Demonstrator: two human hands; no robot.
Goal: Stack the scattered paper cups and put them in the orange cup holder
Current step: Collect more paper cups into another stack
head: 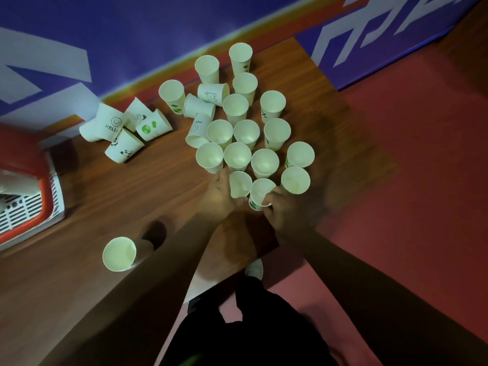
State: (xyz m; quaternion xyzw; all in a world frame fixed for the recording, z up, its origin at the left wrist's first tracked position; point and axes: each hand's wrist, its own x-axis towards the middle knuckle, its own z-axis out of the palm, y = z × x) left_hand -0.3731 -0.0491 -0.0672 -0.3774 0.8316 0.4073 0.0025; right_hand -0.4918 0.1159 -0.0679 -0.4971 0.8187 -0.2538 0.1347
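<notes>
Dim light falls on a brown wood-grain table [111, 196] set against a purple banner, with red floor to the right. Nearest the person, a lone white paper cup [119, 254] stands upright, well to the left of both forearms. Farther out, the left hand [219, 192] wraps a tilted white paper cup with a dented rim [239, 184], its fingers curled round the wall. Just to its right, the right hand [286, 207] pinches a white paper cup with green print [260, 192], fingertips [267, 199] on the rim and upper wall. Both hands look closed on their cups, though blur softens the detail.

Just beyond the fingertips stands the cluster of upright white cups [247, 132], many touching rim to rim. Beyond and to the left of them lie several tipped printed cups [126, 125]. At the far left edge sits the orange-rimmed white slotted cup holder [45, 191].

These cups are likely very light and thin-walled, so a firm squeeze would buckle them, as the dented rim suggests. Holding low on the wall, where the base stiffens it, or lightly across the rolled rim, should work best. A nudge could topple neighbours easily.
</notes>
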